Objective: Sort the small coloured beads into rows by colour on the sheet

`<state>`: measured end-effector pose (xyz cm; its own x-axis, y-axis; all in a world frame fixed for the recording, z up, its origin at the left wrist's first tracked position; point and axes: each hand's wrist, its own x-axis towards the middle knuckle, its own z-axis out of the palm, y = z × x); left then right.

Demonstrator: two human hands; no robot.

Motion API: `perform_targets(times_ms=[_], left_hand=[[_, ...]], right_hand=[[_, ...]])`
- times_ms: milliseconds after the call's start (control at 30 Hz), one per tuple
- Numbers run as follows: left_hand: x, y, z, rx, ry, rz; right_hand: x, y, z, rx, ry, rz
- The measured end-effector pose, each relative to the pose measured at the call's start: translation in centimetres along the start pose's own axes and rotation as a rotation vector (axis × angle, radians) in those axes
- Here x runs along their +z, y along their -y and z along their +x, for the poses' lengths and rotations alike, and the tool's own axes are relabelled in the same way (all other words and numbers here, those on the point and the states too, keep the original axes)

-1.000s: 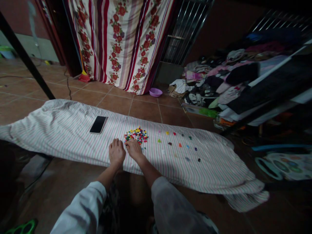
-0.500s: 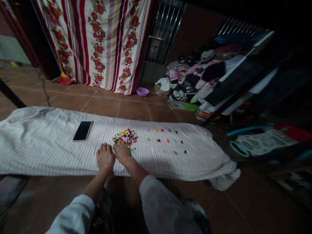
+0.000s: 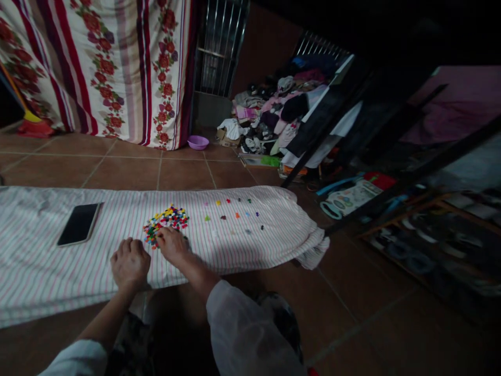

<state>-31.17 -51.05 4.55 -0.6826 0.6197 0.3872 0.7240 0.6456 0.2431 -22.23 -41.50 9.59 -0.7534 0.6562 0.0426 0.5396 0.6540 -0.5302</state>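
Note:
A heap of small multicoloured pieces (image 3: 171, 215) lies on the striped cloth (image 3: 117, 214). My right hand (image 3: 172, 244) is at the heap's near edge, fingers curled down onto the pieces; whatever its fingertips hold is too small to make out. Just left of it, my left hand (image 3: 130, 261) rests on the cloth with its fingers bent under, and their tips are hidden. To the right of the heap, small groups sorted by colour sit in rows, among them a yellow group (image 3: 218, 202), an orange group (image 3: 237, 215) and a green group (image 3: 207, 218).
A phone (image 3: 79, 224) lies on the cloth left of the hands. Beyond, on the tiled floor, are a purple basin (image 3: 198, 142) and a pile of clothes (image 3: 270, 112). A floral curtain (image 3: 129, 68) hangs behind. Dark slanting bars and a shoe rack (image 3: 426, 235) stand at the right.
The view has swung to the right, so the scene sits further left. My left hand has moved away from my right hand, leaving a gap. My right hand remains at the heap.

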Motion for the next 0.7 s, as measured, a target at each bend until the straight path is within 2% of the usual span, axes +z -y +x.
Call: perform_targets(times_ms=[133,267,433,533,700], left_hand=[[-0.8,-0.4,0.0,-0.006,0.032,0.013],[-1.5,-0.7,0.2,-0.025,0.087,0.043],[-1.8,-1.0,0.3,-0.03,0.149,0.098],[-1.8,-1.2,0.3,-0.067,0.161,0.119],[-2.0,-1.7,0.2,-0.108,0.168,0.123]], right_hand=[[-1.4,-2.5,-2.0,0.064,-0.099,0.088],[-2.1,-6.8,-4.1,0.122,-0.229,0.132],[-3.5,-13.8,-6.3,0.256,-0.445,0.162],[-5.4,-18.3,-7.8,0.355,-0.626,0.212],[-9.0,-26.0,-10.7,0.47,-0.839,0.265]])
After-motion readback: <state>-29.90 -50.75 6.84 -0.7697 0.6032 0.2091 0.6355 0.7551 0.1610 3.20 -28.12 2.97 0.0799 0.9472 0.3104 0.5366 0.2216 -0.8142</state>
